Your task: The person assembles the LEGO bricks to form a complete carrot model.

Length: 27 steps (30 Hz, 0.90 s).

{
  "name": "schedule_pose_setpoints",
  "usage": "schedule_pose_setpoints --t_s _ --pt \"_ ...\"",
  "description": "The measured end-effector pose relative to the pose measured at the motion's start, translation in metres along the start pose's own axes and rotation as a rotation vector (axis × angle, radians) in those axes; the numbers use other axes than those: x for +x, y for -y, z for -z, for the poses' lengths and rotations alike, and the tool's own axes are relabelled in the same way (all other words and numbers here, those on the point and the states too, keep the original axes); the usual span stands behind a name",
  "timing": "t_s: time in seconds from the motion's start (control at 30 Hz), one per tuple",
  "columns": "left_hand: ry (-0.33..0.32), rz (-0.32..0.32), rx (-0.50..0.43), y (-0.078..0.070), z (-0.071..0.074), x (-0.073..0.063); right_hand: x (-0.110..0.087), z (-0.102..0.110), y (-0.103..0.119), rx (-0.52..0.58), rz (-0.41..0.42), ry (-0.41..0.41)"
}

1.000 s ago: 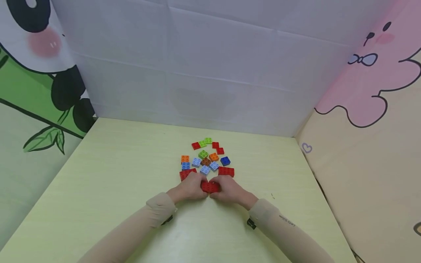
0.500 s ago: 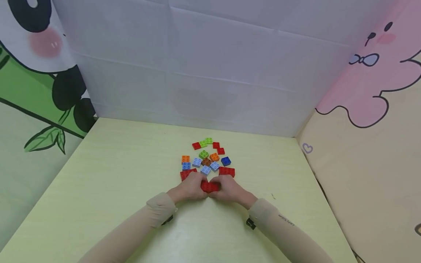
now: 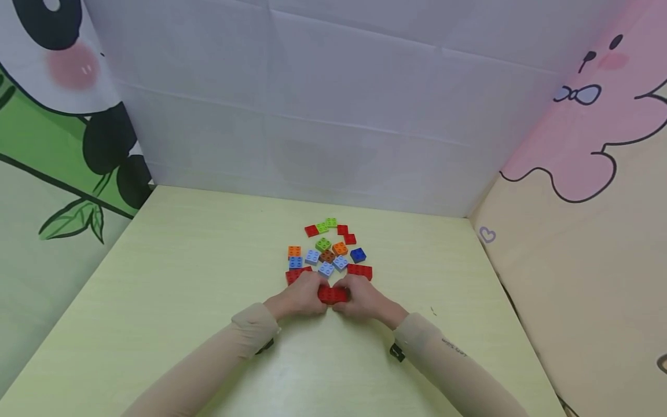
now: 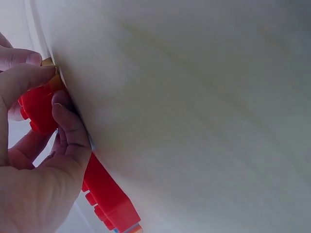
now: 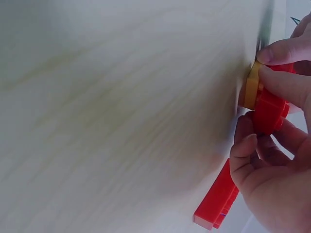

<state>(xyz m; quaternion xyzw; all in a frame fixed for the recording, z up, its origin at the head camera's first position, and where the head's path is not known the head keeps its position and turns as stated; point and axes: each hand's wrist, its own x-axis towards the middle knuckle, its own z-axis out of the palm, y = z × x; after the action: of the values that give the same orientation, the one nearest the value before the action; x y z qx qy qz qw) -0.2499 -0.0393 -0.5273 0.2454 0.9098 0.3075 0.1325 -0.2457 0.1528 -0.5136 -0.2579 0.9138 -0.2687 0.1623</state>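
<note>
In the head view my left hand and right hand face each other at the near side of the brick group. Between them they pinch a red toy brick piece from both ends, studs up. Below it, an orange-yellow brick shows in the right wrist view, touching the red; fingers of both hands close around the pair. In the left wrist view only a bit of that orange brick shows. Whether the red part is one brick or two is hidden by the fingers.
Beyond the hands lie a red brick on the right and another red brick on the left, partly covered. Several light blue, green, orange, brown and dark blue bricks sit behind. A pale wall closes the table's far edge.
The thumbs have drawn slightly apart below the red piece, which looks straighter now. Both hands stay in nearly the same place, and the other bricks have not moved.
</note>
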Motion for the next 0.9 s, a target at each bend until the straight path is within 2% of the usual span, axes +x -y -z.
schedule_pose_setpoints --t_s 0.4,0.9 --pt "0.005 -0.013 -0.074 -0.0017 0.0016 -0.0018 0.0008 -0.0004 -0.003 -0.007 0.011 0.005" --pt "0.026 -0.023 -0.06 -0.003 0.003 -0.0023 0.0003 -0.005 -0.0039 0.001 -0.011 -0.014"
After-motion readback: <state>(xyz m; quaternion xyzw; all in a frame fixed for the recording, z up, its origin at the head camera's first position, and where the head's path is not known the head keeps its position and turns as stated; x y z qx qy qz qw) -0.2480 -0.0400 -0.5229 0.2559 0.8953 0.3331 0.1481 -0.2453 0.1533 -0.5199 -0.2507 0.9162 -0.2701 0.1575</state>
